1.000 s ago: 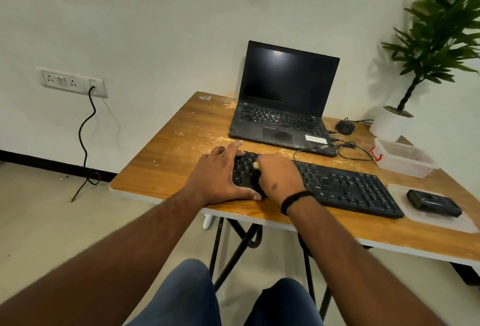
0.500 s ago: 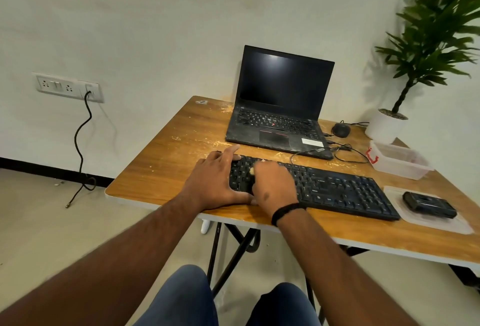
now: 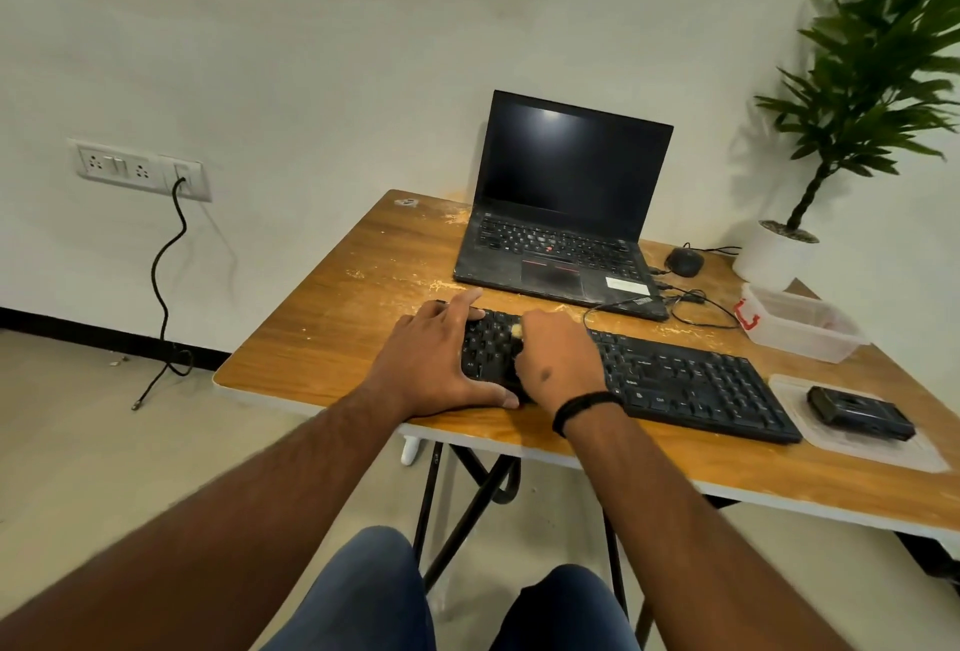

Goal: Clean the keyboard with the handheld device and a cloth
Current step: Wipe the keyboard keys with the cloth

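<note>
Fingers of my right hand [image 3: 558, 364] pinch something small and yellowish, left hand [image 3: 436, 364] lies flat, steadying the black keyboard [image 3: 691, 385] on the worktop [image 3: 322, 333]. Worry: grit gets pushed between keys, or the board skids off the near edge.

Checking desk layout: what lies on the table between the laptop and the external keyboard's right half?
Head view: a thin black cable loops there across the wooden table, amid pale crumbs, between laptop and keyboard.
</note>
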